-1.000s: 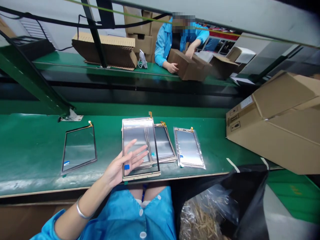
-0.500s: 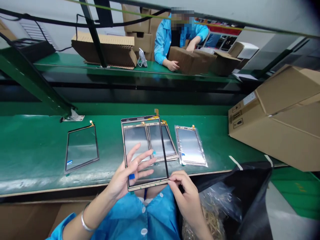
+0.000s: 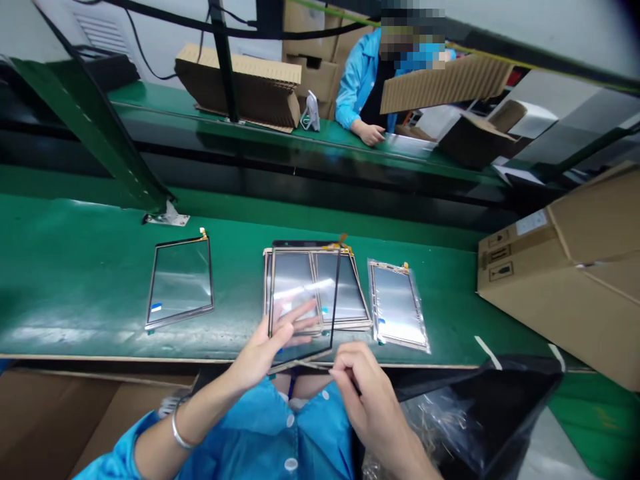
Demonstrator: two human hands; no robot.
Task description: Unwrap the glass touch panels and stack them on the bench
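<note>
While the left hand (image 3: pixel 260 357) is gripping the panel (image 3: pixel 305 287) at its left edge, fingers spreading behind the glass, the right hand (image 3: pixel 367 393) is pinching a thin strip (image 3: pixel 317 365) between closed fingertips. The panel is overhanging the bench (image 3: pixel 100 287) front; steady, low pulling is probably working best, the left bracing.

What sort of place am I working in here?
Probably a factory workshop: a long green workbench bears several framed glass panels, another person in blue handles ridged cardboard on the far side, and a big cardboard box stands at the right.
</note>
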